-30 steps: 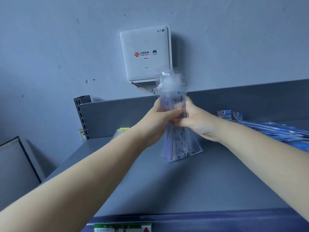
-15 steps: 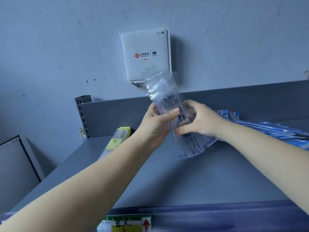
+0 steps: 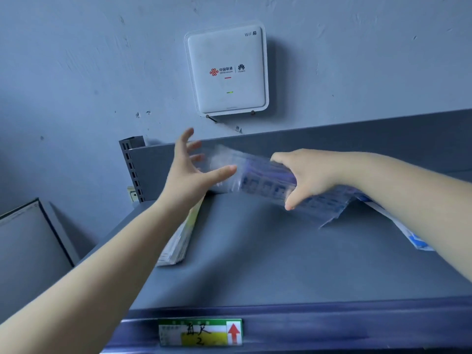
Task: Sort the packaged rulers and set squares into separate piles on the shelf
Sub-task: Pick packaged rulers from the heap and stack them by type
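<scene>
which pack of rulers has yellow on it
The stack of packs under the left forearm, showing a yellow edge; the bundle in the right hand is printed blue.

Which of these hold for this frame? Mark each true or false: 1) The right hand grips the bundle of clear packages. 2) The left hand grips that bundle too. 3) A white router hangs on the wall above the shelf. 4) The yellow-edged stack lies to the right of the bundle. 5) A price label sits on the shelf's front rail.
1) True: the right hand grips the bundle of clear packages.
2) False: the left hand is spread open beside it.
3) True: the white router hangs above the shelf.
4) False: the yellow-edged stack lies left, under the left forearm.
5) True: the price label sits there.
</scene>
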Motion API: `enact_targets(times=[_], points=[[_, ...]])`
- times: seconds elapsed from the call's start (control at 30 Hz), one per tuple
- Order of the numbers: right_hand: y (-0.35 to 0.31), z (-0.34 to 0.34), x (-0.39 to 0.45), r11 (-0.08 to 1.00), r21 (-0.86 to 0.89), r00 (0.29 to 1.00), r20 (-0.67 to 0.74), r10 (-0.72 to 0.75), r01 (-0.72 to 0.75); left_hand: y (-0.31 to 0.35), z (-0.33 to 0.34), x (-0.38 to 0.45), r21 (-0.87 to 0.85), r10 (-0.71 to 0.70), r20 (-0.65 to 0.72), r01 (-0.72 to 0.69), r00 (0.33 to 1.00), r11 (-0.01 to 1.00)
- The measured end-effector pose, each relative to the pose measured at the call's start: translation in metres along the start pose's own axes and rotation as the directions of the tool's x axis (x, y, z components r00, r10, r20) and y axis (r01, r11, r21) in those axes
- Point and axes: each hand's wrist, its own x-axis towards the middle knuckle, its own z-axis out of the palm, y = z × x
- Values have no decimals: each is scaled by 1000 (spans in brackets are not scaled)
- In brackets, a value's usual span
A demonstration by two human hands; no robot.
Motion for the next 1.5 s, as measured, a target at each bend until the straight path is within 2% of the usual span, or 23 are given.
enact_targets(times=[0.03,0.1,0.13,0.2,0.23,0.27,0.4,0.43,0.53,0.67,0.8,0.9,0.97,1.07,1.13,1.2,1.3,1.37,1.5], points=[[-2,2,2,998,-65,999,33,-1,3,0,-6,-1,126,77,45,-82,996,989],[-6,10,6,986,-168,995,104,5,13,1,-8,-5,363,140,261,-232,955,903],[-6,15,8,978,-206,990,138,7,21,-1,-5,-6,503,96,384,-295,918,813],[-5,26,11,974,-226,985,174,5,35,-10,8,-8,727,-70,552,-438,831,528],[-3,28,12,978,-207,986,168,0,36,-14,15,-8,770,-130,582,-493,803,405],[0,29,11,982,-184,987,160,-5,35,-17,20,-8,787,-159,586,-513,794,342],[11,34,11,993,-111,989,150,-11,28,-28,28,-3,793,-143,595,-547,791,268],[13,37,11,995,-96,989,149,-14,29,-30,29,-2,790,-157,600,-550,784,272],[19,40,13,998,-56,988,152,-13,22,-29,32,2,784,-259,598,-488,758,383],[23,34,18,1000,-17,986,166,-20,23,-26,32,8,764,-309,588,-388,747,516],[21,38,18,993,-110,977,213,-12,36,-30,38,5,781,-255,586,-452,769,432],[20,37,10,979,-202,979,193,60,-20,-33,40,5,781,-247,596,-480,764,400],[16,34,-3,971,-234,991,111,70,-43,-34,40,7,774,-252,604,-481,756,413],[8,40,-23,941,-339,997,-64,-46,22,-34,40,11,766,-267,604,-455,751,454],[3,54,-27,926,-371,995,-47,-87,64,-34,40,12,764,-274,593,-423,757,486],[2,68,-25,933,-354,998,26,-60,65,-32,41,12,775,-261,567,-400,781,489],[6,72,-20,950,-310,999,-3,-48,44,-32,44,8,795,-190,547,-434,815,424],[8,73,-20,950,-309,997,-35,-64,50,-34,46,5,787,-160,563,-466,811,404],[8,75,-20,962,-270,999,27,-42,48,-37,48,6,785,-210,570,-451,794,425]])
